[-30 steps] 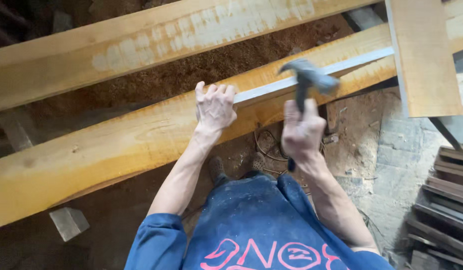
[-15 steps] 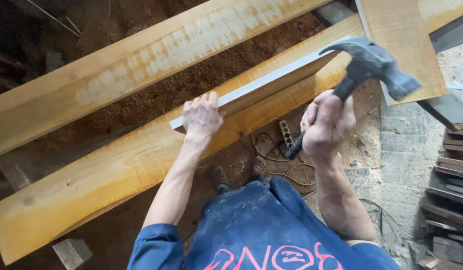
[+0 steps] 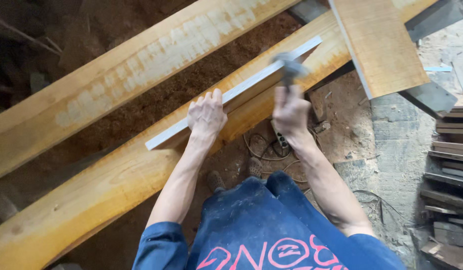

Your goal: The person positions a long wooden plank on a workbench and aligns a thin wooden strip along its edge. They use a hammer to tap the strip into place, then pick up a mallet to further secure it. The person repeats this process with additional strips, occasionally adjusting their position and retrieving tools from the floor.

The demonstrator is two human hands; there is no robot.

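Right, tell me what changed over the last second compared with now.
The hammer was lifted high half a second ago and has swung back down to the pale strip; it is motion-blurred, so contact cannot be told. The right hand kept its grip on the handle throughout. The left hand stayed pressed on the strip, which still lies along the long wooden beam. Nothing was picked up or let go.

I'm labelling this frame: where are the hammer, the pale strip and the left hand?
hammer (image 3: 287,65), head view, on its blurred metal head.
pale strip (image 3: 251,83), head view, on its flat top face.
left hand (image 3: 206,116), head view, on its back.
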